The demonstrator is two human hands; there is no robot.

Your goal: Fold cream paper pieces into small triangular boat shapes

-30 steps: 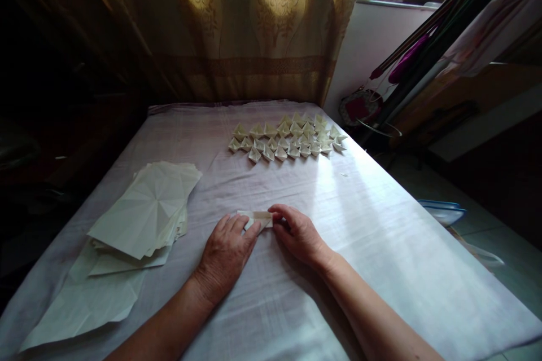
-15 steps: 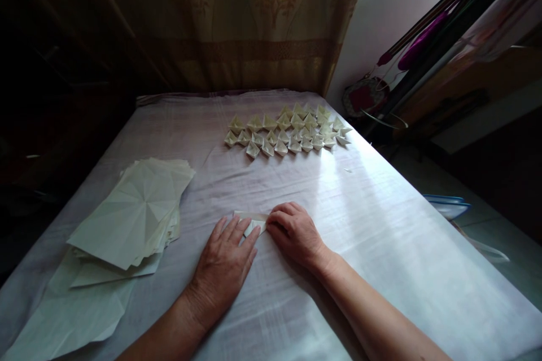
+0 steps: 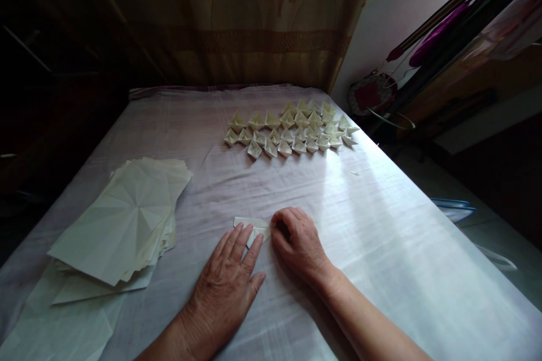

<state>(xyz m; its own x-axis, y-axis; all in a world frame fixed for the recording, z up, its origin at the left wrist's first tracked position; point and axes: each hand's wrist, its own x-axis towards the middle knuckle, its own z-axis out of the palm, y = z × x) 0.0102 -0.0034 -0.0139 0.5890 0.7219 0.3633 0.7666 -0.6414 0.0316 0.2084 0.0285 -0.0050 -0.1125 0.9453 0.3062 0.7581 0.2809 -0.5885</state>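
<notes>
A small folded strip of cream paper [image 3: 250, 224] lies on the white cloth in front of me. My left hand [image 3: 231, 279] lies flat with fingers stretched out, its fingertips pressing the strip's near edge. My right hand [image 3: 298, 242] has its fingers curled and pinches the strip's right end. Farther back, several small folded paper boats [image 3: 292, 131] stand in rows.
A stack of creased cream paper sheets [image 3: 122, 220] lies at the left of the cloth-covered table [image 3: 381, 225]. A patterned curtain [image 3: 237, 22] hangs behind. Rods and a dark rack [image 3: 444, 28] lean at the right, with a blue-rimmed object [image 3: 455, 208] below the table edge.
My left hand has slid back toward me, uncovering more of the strip. The right hand stays at the strip's right end. The view has tipped downward.
</notes>
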